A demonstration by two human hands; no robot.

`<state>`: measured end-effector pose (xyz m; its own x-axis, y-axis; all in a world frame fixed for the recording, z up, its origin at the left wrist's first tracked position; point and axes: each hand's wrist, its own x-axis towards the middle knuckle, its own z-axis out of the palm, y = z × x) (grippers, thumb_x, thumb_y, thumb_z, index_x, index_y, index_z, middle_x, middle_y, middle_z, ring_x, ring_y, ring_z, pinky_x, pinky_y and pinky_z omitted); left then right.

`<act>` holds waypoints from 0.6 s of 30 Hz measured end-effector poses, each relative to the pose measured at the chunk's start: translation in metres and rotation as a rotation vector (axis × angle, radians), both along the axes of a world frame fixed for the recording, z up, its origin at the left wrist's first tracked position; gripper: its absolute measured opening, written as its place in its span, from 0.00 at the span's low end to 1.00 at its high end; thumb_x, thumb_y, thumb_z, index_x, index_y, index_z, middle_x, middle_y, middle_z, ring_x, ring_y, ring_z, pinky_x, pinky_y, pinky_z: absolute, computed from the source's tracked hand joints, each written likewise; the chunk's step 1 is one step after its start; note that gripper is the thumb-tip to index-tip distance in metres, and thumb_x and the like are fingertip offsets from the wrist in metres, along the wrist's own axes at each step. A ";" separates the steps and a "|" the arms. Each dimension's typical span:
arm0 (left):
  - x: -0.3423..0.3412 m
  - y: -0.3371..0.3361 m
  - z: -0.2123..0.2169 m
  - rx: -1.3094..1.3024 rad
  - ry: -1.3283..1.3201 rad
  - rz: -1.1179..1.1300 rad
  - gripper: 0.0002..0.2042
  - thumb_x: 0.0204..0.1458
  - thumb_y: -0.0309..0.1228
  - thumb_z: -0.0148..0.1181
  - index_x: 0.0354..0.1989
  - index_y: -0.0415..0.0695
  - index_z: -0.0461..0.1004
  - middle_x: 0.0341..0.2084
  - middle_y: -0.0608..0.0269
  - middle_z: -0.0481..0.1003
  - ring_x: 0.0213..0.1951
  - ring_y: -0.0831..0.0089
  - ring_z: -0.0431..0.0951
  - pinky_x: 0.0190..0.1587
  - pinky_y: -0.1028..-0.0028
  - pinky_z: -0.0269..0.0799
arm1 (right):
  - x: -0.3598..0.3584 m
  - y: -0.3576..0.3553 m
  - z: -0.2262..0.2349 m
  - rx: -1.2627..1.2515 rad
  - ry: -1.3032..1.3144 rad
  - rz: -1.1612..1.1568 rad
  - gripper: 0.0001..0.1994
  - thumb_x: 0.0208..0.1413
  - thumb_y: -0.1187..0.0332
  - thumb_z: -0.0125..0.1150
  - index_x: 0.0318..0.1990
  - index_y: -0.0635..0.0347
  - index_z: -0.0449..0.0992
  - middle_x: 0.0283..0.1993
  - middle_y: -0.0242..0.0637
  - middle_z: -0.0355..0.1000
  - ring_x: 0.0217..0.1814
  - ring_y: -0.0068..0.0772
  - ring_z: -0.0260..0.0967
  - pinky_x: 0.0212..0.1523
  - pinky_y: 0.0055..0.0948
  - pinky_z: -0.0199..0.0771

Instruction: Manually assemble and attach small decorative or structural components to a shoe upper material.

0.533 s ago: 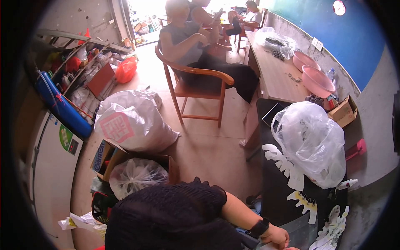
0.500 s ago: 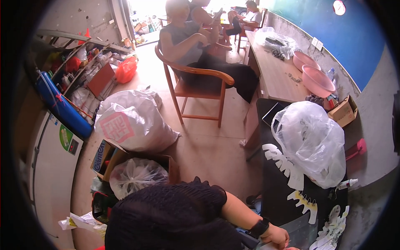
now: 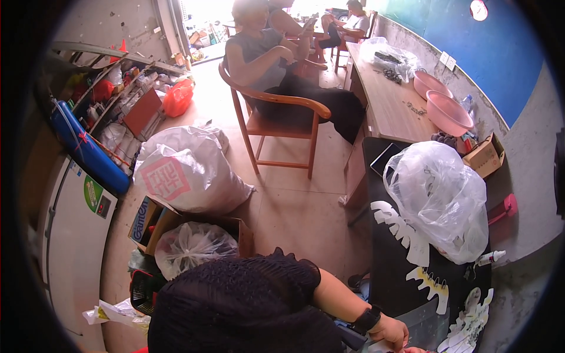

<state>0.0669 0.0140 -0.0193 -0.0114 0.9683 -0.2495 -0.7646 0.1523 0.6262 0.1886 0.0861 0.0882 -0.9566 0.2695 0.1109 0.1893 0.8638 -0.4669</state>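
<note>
My left hand [image 3: 391,332], with a dark watch [image 3: 368,319] on its wrist, reaches to the near right table corner. Its fingers are bent and pressed together; what they hold is too small to make out. Only a bit of my right hand [image 3: 415,350] shows at the lower edge, close to the left fingertips. A greyish see-through sheet [image 3: 426,323] lies beside the hands on the black table [image 3: 385,288]. Further along are a notched white strip [image 3: 406,235], a yellow-stained one [image 3: 431,288] with small dark loops, and a heap of similar strips [image 3: 469,323].
A large clear plastic bag [image 3: 438,200] and a small white bottle [image 3: 491,257] are on the table. Beyond stands a wooden desk [image 3: 391,112] with pink basins [image 3: 449,112]. A person sits in a wooden chair [image 3: 282,126]. Sacks [image 3: 188,170] and boxes [image 3: 244,235] stand left.
My left hand has shifted very slightly, its fingers still together near the right hand. The seated people and the things on the table stay as they were.
</note>
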 end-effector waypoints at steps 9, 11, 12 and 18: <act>0.000 0.002 -0.002 0.016 0.096 -0.002 0.07 0.41 0.19 0.59 0.29 0.39 0.72 0.21 0.63 0.73 0.24 0.72 0.73 0.26 0.73 0.70 | 0.001 0.001 0.000 0.057 0.042 0.018 0.02 0.48 0.76 0.56 0.30 0.60 0.72 0.32 0.41 0.68 0.37 0.43 0.65 0.43 0.37 0.63; -0.001 0.003 -0.006 0.025 0.096 -0.018 0.07 0.41 0.19 0.59 0.30 0.39 0.72 0.21 0.63 0.73 0.24 0.72 0.72 0.26 0.72 0.70 | 0.001 0.000 -0.001 0.046 0.041 0.004 0.02 0.47 0.76 0.57 0.30 0.59 0.72 0.31 0.41 0.68 0.37 0.43 0.65 0.43 0.38 0.62; -0.001 0.004 -0.008 0.023 0.082 -0.034 0.07 0.41 0.20 0.59 0.30 0.40 0.72 0.21 0.63 0.73 0.24 0.72 0.72 0.25 0.72 0.70 | 0.002 0.000 -0.002 0.032 0.034 -0.009 0.02 0.47 0.75 0.57 0.29 0.59 0.72 0.31 0.41 0.68 0.36 0.43 0.64 0.43 0.38 0.62; -0.002 0.001 -0.003 0.001 0.118 -0.050 0.07 0.41 0.21 0.59 0.31 0.40 0.72 0.21 0.62 0.73 0.23 0.72 0.72 0.24 0.72 0.69 | 0.005 0.003 -0.007 0.037 0.044 -0.008 0.01 0.47 0.75 0.56 0.29 0.59 0.72 0.31 0.41 0.67 0.36 0.44 0.64 0.42 0.38 0.62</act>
<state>0.0647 0.0150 -0.0220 0.0080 0.9688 -0.2479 -0.6774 0.1876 0.7113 0.1935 0.0890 0.0807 -0.9483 0.2724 0.1626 0.1766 0.8790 -0.4429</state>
